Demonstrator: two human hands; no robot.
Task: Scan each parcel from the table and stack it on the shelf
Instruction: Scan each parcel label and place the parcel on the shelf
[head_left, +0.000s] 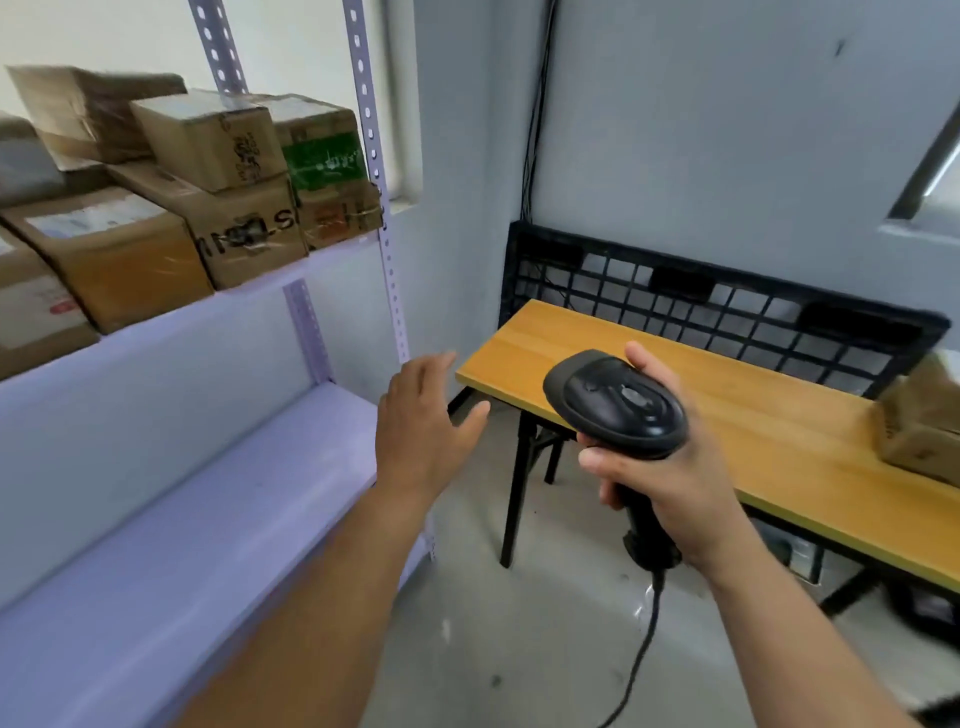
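Pale grey walls back a wooden bench (727, 415) with a black wire grid (675, 306) along its far edge, and a lilac metal shelf (208, 519) on the left carries stacked cardboard parcels (208, 140) on its upper level. One brown parcel (919, 431) sits at the bench's right end, cut off by the frame. The left hand (421, 431) hangs in the air just off the bench's left corner, fingers straight and touching nothing, while the right hand (670, 483) is curled tight round the handle of a black scanner (618, 405), its cable (647, 634) trailing down.
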